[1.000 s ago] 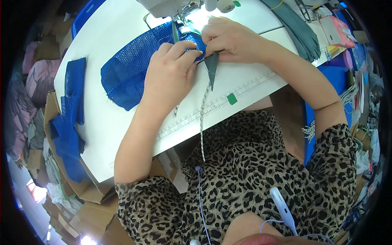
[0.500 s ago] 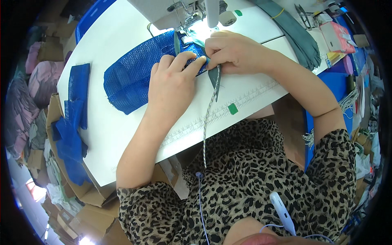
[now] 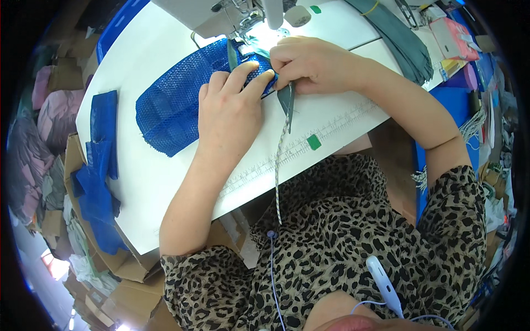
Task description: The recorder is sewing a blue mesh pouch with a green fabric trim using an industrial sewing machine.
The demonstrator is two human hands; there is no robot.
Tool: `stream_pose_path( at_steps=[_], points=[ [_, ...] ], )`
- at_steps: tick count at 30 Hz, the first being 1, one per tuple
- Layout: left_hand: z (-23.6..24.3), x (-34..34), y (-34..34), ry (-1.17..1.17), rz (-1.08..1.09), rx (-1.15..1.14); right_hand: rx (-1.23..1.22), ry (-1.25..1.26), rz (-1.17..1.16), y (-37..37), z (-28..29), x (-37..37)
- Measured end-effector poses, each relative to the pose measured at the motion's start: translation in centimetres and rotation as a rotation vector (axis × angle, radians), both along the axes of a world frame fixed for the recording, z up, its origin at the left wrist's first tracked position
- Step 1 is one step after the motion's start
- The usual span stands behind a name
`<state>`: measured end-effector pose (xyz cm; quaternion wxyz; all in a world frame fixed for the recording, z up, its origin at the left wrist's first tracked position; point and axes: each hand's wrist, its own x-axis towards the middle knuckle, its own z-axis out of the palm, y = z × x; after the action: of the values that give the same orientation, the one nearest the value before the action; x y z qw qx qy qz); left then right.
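Note:
My left hand (image 3: 229,113) is closed on a blue mesh piece (image 3: 171,102), index and middle fingertips pressing near the machine's foot; its thumb is hidden. My right hand (image 3: 314,69), fingers curled into a pinch, grips a dark grey fabric strip (image 3: 286,99) beside the mesh's right edge. A patterned cord (image 3: 279,165) hangs from around the strip's lower tip, over the white tabletop (image 3: 138,198)'s front edge. The sewing machine (image 3: 187,11) stands just beyond both hands, its lamp glaring over the needle area, where details are washed out.
More blue mesh (image 3: 102,127) hangs over the table's left edge into a cardboard box (image 3: 132,265). Grey strips (image 3: 397,49) in a banded bundle, scissors (image 3: 407,11) and a pink box (image 3: 447,38) lie at right. A printed ruler (image 3: 295,146) runs along the front edge.
The cord was lifted alongside the grey strip half a second ago and now hangs lower from its tip. Both hands have shifted only slightly, staying on the fabric; the whole view bobbed a little.

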<state>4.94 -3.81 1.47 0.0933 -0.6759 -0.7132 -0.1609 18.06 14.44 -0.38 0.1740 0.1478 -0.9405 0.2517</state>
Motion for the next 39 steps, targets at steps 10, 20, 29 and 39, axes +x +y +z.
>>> stream_pose_path(
  at_steps=[10, 20, 29, 39],
  points=[
    [0.0, -0.1, -0.1, -0.027, 0.001, 0.009, -0.125, -0.019, 0.035, 0.1, 1.0, 0.3],
    [0.0, 0.3, -0.2, -0.007, -0.004, 0.009, 0.016, -0.060, -0.153, 0.5, 0.5, 0.4],
    [-0.1, 0.2, -0.3, -0.001, -0.019, 0.031, 0.031, -0.118, -0.125, 0.7, 0.7, 0.4],
    [-0.3, 0.2, -0.4, 0.009, -0.029, 0.048, -0.093, -0.133, -0.097, 1.1, 0.7, 0.5]
  ],
)
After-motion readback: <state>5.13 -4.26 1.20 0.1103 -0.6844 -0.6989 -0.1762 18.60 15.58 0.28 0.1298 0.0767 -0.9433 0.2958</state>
